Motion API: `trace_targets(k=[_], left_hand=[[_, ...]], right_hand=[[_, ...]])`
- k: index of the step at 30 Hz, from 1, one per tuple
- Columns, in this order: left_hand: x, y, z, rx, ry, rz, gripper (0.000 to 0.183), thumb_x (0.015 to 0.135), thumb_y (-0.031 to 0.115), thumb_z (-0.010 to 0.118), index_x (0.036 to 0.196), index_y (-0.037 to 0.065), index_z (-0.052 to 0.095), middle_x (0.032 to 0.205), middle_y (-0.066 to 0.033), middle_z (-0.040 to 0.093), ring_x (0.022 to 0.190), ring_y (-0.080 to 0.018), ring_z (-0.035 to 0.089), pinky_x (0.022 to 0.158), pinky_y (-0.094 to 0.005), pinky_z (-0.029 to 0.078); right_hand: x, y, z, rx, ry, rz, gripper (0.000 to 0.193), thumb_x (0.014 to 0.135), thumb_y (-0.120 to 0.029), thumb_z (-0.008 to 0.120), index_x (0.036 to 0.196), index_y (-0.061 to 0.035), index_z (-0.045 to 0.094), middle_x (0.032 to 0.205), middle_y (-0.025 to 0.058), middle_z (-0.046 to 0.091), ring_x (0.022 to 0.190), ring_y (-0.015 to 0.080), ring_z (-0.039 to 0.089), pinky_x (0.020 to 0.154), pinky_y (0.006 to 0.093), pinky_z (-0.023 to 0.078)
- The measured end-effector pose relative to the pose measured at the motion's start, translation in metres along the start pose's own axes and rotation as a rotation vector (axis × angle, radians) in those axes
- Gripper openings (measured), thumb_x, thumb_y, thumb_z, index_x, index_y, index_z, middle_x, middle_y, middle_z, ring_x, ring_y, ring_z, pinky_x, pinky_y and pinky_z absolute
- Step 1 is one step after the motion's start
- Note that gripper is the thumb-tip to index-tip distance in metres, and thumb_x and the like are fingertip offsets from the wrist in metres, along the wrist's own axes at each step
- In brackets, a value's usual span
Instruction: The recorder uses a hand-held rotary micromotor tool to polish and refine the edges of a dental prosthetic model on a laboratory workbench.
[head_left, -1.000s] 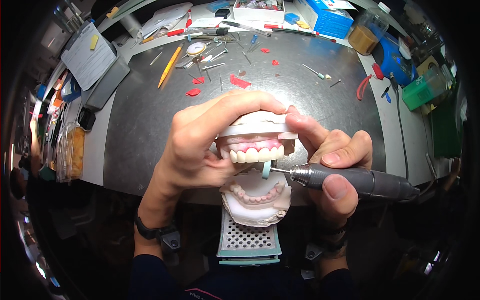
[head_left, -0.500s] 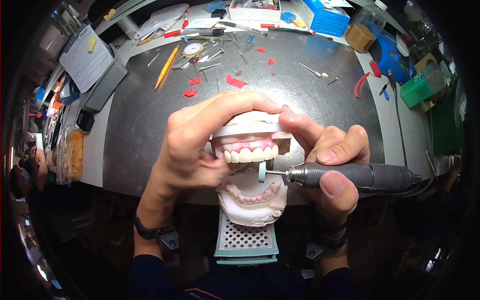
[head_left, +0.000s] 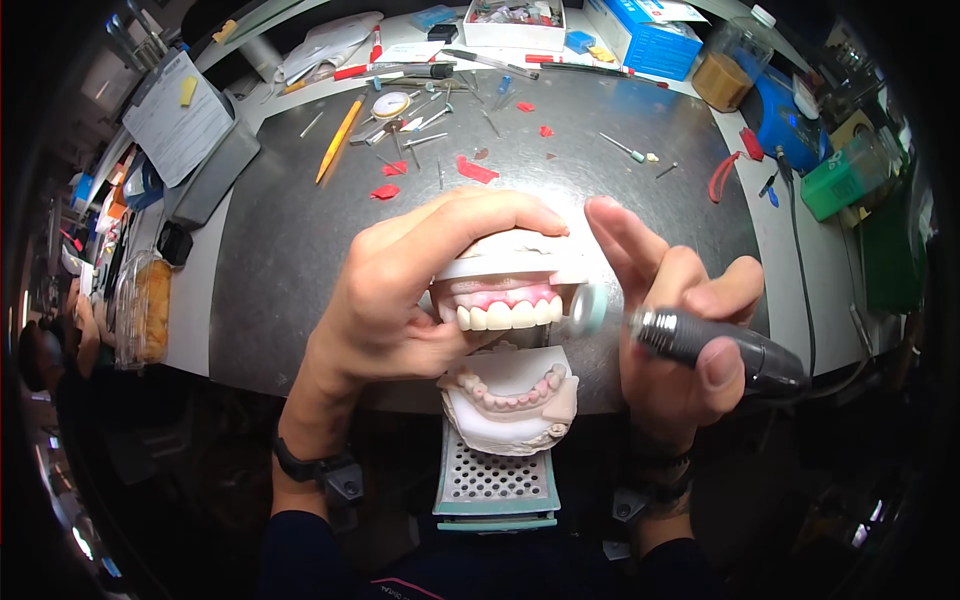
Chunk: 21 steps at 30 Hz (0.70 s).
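Note:
My left hand [head_left: 375, 290] grips an upper dental model [head_left: 510, 272], its fingers over the white plaster top and its thumb below. A row of white front teeth with pink gum faces me. My right hand [head_left: 690, 285] is closed round a dark rotary handpiece [head_left: 725, 350], pointing up and left. At its tip a pale green grinding wheel [head_left: 594, 308], smeared by motion, is beside the right end of the teeth; whether it touches cannot be told. Beneath lies a lower dental model [head_left: 508, 418] with its arch of teeth upward, joined behind by a partly hidden part.
A perforated tray [head_left: 497, 475] juts from the bench edge below the lower model. On the dark bench mat [head_left: 285, 240] lie a yellow pencil [head_left: 340, 138], a round dial gauge [head_left: 391, 105], several burs and red scraps [head_left: 476, 169]. A cable [head_left: 797, 240] runs along the right side.
My right hand has drawn the handpiece right and tilted its tip upward; the wheel has left the space under the teeth. My right fingers have come away from the upper model, which has shifted slightly.

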<state>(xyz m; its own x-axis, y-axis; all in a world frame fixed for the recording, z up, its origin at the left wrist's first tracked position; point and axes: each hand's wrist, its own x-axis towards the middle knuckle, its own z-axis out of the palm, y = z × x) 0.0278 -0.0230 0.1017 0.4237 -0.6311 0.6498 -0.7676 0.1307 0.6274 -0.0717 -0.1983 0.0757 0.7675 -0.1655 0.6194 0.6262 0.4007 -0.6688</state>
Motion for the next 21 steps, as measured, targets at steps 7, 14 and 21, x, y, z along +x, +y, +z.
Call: trace_targets(k=[7,14,21], left_hand=[[0.004,0.004,-0.005,0.015,-0.138,-0.007,0.047,0.070,0.008,0.077,0.110,-0.006,0.057,0.104,-0.0214,0.064,0.098,-0.0273,0.064,0.085,-0.0354,0.051],[0.009,0.010,-0.006,-0.379,-0.101,-0.199,0.042,0.067,0.009,0.076,0.106,-0.001,0.062,0.107,-0.0160,0.066,0.093,-0.0204,0.065,0.081,-0.0289,0.051],[0.010,0.014,-0.011,-0.405,-0.151,-0.098,0.041,0.057,0.004,0.083,0.093,-0.007,0.066,0.094,-0.0204,0.066,0.092,-0.0288,0.066,0.086,-0.0393,0.051]], right_hand=[[0.002,0.018,0.019,-0.147,0.211,-0.076,0.058,0.070,-0.003,0.081,0.112,-0.0037,0.040,0.108,0.0208,0.057,0.104,0.0278,0.059,0.099,0.0455,0.044],[-0.002,0.014,0.019,-0.196,0.154,0.023,0.062,0.068,0.003,0.080,0.113,-0.0052,0.038,0.111,0.0238,0.058,0.105,0.0250,0.059,0.090,0.0384,0.048],[-0.004,0.003,0.003,0.048,0.156,0.012,0.046,0.086,-0.035,0.058,0.117,-0.0081,0.037,0.099,0.0138,0.054,0.094,0.0257,0.055,0.098,0.0510,0.038]])
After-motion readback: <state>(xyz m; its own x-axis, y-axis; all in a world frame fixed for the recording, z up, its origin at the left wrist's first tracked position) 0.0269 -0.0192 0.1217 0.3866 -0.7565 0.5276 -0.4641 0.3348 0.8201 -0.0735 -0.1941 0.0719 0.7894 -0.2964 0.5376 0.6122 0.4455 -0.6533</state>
